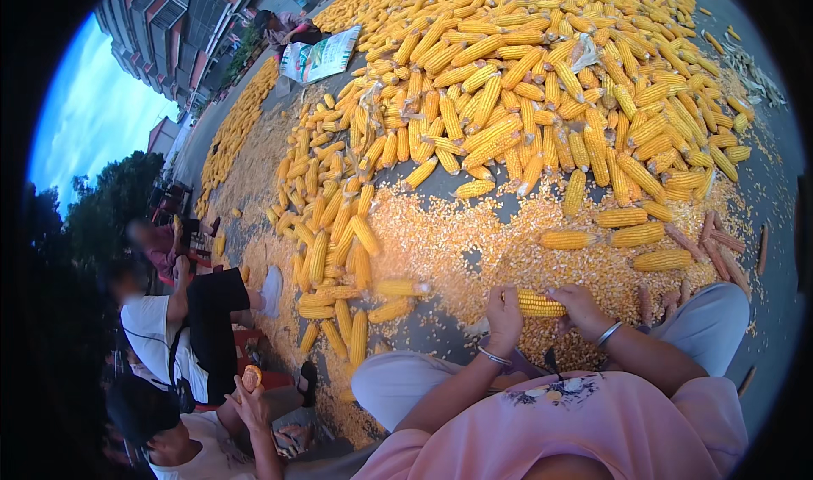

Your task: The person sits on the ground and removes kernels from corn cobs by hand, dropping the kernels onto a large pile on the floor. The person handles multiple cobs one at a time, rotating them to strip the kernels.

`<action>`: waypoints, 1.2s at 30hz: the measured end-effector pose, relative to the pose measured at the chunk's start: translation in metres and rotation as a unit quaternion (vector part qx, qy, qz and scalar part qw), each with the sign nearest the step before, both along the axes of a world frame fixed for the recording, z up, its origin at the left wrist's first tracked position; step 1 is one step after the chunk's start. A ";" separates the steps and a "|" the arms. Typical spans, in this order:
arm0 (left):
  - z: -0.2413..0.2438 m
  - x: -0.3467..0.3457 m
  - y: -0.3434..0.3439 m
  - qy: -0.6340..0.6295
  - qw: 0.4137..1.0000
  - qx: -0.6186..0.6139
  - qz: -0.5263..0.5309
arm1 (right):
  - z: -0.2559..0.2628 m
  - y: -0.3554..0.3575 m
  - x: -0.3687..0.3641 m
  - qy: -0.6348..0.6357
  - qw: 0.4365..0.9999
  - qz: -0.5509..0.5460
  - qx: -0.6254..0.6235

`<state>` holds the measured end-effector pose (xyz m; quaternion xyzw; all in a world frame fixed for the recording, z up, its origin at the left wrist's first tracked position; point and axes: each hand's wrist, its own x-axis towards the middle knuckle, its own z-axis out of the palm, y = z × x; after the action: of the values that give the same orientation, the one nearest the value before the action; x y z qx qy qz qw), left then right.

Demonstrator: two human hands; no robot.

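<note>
An ear of yellow corn (540,303) lies level between my two hands, over the ground in front of my lap. My left hand (505,318) grips its left end, and my right hand (581,311) has its fingers around the right end. Most kernel rows on it show; my palms are hidden. Loose corn kernels (444,232) cover the ground beyond and beneath my hands. A few whole ears (662,260) lie on the kernels to the right, near several bare reddish corncobs (714,245).
A large heap of corn ears (495,86) rises ahead, with a smaller spread of ears (343,245) on the left. Several people sit at the left; the nearest holds a partly stripped ear (251,377). Farther off, a person is beside a printed woven sack (321,54).
</note>
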<state>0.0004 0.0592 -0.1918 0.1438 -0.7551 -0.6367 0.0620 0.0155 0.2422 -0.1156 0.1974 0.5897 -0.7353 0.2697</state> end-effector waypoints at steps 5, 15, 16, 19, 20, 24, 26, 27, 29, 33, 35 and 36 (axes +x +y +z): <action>0.054 0.003 0.013 -0.162 0.952 0.225 -0.130 | -0.008 0.015 -0.016 -0.012 0.994 -0.109 0.013; 0.076 0.015 0.006 -0.352 0.832 0.271 -0.332 | -0.040 0.018 -0.015 0.071 0.986 -0.141 0.062; 0.077 0.018 0.007 -0.357 0.822 0.295 -0.331 | -0.058 0.024 -0.016 0.100 0.983 -0.139 0.072; 0.079 0.026 0.012 -0.351 0.832 0.291 -0.316 | -0.057 0.025 -0.016 0.137 0.979 -0.132 0.077; 0.072 0.030 0.012 -0.346 0.836 0.297 -0.305 | -0.085 0.031 -0.018 0.176 0.973 -0.129 0.076; 0.069 0.030 0.009 -0.373 0.820 0.323 -0.289 | -0.080 0.030 -0.019 0.179 0.976 -0.114 0.050; 0.068 0.031 0.008 -0.375 0.807 0.366 -0.272 | -0.062 0.025 -0.023 0.184 0.976 -0.113 0.028; 0.072 0.029 0.008 -0.374 0.801 0.385 -0.265 | -0.054 0.022 -0.024 0.188 0.975 -0.114 0.017; 0.081 0.026 0.005 -0.343 0.803 0.386 -0.297 | -0.041 0.021 -0.023 0.148 0.979 -0.131 -0.051; 0.071 0.026 0.019 -0.337 0.803 0.391 -0.297 | -0.066 0.020 -0.020 0.242 0.968 -0.047 0.056; 0.049 0.029 0.023 -0.322 0.818 0.362 -0.309 | -0.047 0.010 -0.013 0.198 0.979 -0.027 0.036; 0.043 0.030 0.022 -0.315 0.825 0.346 -0.317 | -0.039 0.007 -0.011 0.177 0.984 -0.020 0.026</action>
<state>0.0305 0.0812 -0.1484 0.1011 -0.4676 -0.7608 -0.4386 0.0043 0.2489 -0.1550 0.0826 0.6427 -0.7484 0.1411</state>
